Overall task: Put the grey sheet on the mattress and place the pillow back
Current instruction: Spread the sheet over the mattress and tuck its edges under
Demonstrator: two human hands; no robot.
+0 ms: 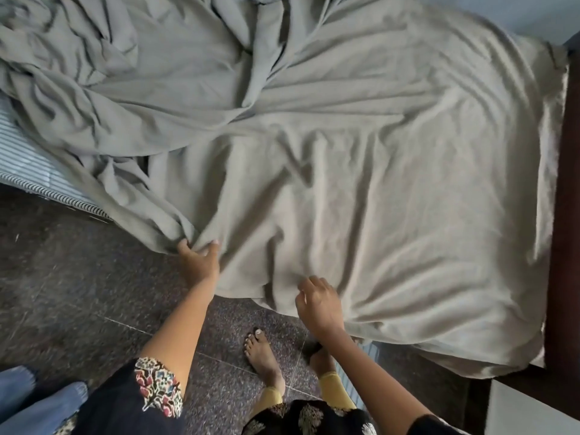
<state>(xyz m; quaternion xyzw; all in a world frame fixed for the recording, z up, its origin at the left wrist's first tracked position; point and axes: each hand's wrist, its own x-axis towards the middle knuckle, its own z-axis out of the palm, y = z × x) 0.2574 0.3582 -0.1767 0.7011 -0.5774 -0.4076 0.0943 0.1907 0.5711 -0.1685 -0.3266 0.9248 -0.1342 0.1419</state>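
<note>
One grey sheet (314,152), soft matte cloth, lies spread over the mattress (28,161) and covers most of it. Its right half lies fairly flat with shallow ripples, while its far left part is heaped in deep, twisted folds. At the near left the sheet spills over the bed's edge and hangs toward the floor (78,277). The mattress shows bare only at the left, as a corner of fine blue-and-white stripes with a corded striped edge, plus a thin striped sliver at the near side under the sheet. Two hands are at the near edge. The left hand (199,257) has its grip closed on a gathered bunch of the hanging sheet, thumb and fingers curled round the cloth, and creases fan out from that point. The right hand (318,304) is over the sheet's near hem just to the right, fingers curled; it is blurred, so I cannot tell whether its grip holds the cloth. A dark, smooth wooden bed frame (565,215) runs along the right side. The floor is dark speckled stone in large tiles, and two bare feet (263,359) stand on it. The left arm's dark sleeve (158,384) ends in a floral printed cuff.
</note>
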